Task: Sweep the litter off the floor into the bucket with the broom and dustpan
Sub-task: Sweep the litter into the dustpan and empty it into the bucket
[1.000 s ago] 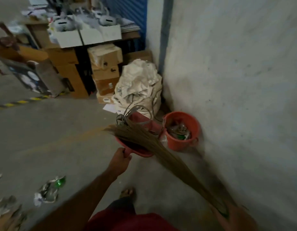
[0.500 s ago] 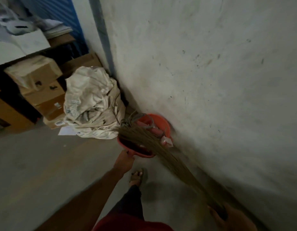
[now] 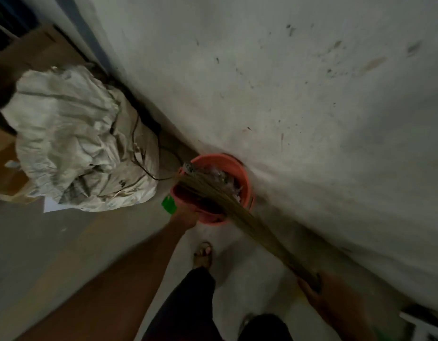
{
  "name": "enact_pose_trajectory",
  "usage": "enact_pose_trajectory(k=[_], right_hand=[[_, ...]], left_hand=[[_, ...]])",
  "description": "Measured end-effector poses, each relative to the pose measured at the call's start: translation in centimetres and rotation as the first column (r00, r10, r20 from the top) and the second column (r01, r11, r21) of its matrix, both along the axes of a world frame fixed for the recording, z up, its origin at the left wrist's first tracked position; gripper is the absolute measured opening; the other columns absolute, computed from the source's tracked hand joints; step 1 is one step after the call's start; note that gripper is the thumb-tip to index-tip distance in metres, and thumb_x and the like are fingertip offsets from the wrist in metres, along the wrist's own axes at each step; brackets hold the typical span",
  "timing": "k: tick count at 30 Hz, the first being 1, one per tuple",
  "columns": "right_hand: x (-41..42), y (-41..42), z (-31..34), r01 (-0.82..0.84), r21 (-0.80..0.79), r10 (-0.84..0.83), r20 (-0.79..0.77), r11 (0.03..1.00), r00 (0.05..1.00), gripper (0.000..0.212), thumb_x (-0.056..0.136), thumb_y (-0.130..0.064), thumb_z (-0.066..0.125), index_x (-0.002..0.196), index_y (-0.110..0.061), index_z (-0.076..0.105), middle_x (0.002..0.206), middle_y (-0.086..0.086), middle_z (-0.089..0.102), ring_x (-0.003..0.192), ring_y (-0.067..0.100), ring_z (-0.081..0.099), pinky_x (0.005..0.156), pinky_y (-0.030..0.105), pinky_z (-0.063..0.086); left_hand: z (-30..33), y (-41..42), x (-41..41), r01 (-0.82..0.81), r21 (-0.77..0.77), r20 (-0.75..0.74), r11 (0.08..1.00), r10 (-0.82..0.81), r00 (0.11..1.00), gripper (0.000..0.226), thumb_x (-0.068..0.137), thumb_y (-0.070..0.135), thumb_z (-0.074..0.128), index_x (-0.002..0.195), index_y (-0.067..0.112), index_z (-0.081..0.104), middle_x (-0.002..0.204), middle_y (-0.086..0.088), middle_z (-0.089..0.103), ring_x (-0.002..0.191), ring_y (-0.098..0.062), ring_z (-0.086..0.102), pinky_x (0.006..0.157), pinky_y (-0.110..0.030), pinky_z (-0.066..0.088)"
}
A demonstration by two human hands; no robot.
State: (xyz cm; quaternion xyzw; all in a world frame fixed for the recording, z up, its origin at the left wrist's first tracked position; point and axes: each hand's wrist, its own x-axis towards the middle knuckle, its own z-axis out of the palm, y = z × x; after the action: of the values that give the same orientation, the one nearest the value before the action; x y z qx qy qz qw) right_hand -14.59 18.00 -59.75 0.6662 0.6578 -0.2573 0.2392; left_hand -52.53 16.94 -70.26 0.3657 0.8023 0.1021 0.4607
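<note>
Dustpan now over bucket.
Left hand grips dustpan; right hand grips broom, raking litter into bucket.

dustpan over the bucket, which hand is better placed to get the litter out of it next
Left. The left hand already grips the dustpan over the bucket, so tilting it would likely tip the litter in. The right hand holds the broom, whose bristles lie across the pan and could help.
</note>
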Motion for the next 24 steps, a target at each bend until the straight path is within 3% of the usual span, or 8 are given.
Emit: enact_pose_trajectory(k=[3,4,8,12,16,24], right_hand=[[-2.3,1.4,-1.0,0.006,-0.005,-0.006,0.006,1.000,1.000,0.048,0.086,-0.071,0.050,0.080,-0.024,0.055,0.072,-0.006,0.059,0.069,0.015,0.062,0.062,0.028,0.047],[-3.0,1.6,-1.2,0.012,-0.005,-0.012,-0.005,1.000,1.000,0.046,0.087,-0.069,0.050,0.080,-0.024,0.053,0.072,-0.005,0.058,0.067,0.016,0.061,0.061,0.028,0.047],[-4.6,2.7,-1.5,0.052,-0.039,-0.054,-0.047,0.998,0.997,0.039,0.092,-0.063,0.048,0.087,-0.024,0.049,0.075,-0.002,0.058,0.063,0.014,0.059,0.059,0.028,0.047],[-4.4,2.3,-1.6,0.088,0.053,-0.084,-0.063,0.995,0.994,0.038,0.092,-0.063,0.046,0.088,-0.025,0.048,0.071,-0.003,0.057,0.059,0.013,0.057,0.054,0.027,0.044],[-2.9,2.2,-1.4,0.163,0.058,-0.157,-0.090,0.985,0.983,0.040,0.089,-0.064,0.047,0.081,-0.025,0.048,0.069,-0.001,0.059,0.059,0.018,0.059,0.060,0.032,0.052],[1.5,2.1,0.2,0.078,0.094,-0.065,-0.137,0.993,0.989,0.040,0.088,-0.064,0.049,0.075,-0.027,0.048,0.062,-0.004,0.058,0.053,0.013,0.057,0.053,0.029,0.048]], left_hand=[[-2.4,2.8,-1.3,0.101,-0.127,-0.023,0.987,-0.104,0.994,0.037,0.097,0.005,0.047,0.131,-0.009,0.050,0.138,-0.022,0.049,0.127,-0.032,0.047,0.091,-0.016,0.034],[-2.8,3.3,-1.4,0.124,-0.148,-0.057,0.981,-0.134,0.989,0.036,0.098,0.007,0.047,0.131,-0.007,0.051,0.137,-0.021,0.050,0.126,-0.030,0.049,0.090,-0.016,0.035],[-3.1,5.0,-1.1,0.209,-0.226,-0.222,0.951,-0.259,0.940,0.041,0.100,0.018,0.043,0.140,0.007,0.045,0.145,-0.013,0.045,0.134,-0.029,0.044,0.109,-0.036,0.038],[-2.4,5.7,-0.2,0.193,-0.320,-0.336,0.928,-0.301,0.893,0.040,0.096,0.019,0.050,0.135,0.012,0.052,0.141,-0.013,0.050,0.131,-0.032,0.048,0.102,-0.041,0.043],[-1.0,4.5,0.5,0.140,-0.321,-0.380,0.937,-0.263,0.887,0.039,0.095,0.018,0.050,0.133,0.010,0.052,0.138,-0.014,0.052,0.129,-0.031,0.050,0.101,-0.042,0.044],[3.2,0.3,3.1,0.097,-0.300,-0.427,0.949,-0.224,0.876,0.040,0.096,0.015,0.045,0.135,0.013,0.047,0.141,-0.009,0.048,0.127,-0.029,0.051,0.101,-0.042,0.044]])
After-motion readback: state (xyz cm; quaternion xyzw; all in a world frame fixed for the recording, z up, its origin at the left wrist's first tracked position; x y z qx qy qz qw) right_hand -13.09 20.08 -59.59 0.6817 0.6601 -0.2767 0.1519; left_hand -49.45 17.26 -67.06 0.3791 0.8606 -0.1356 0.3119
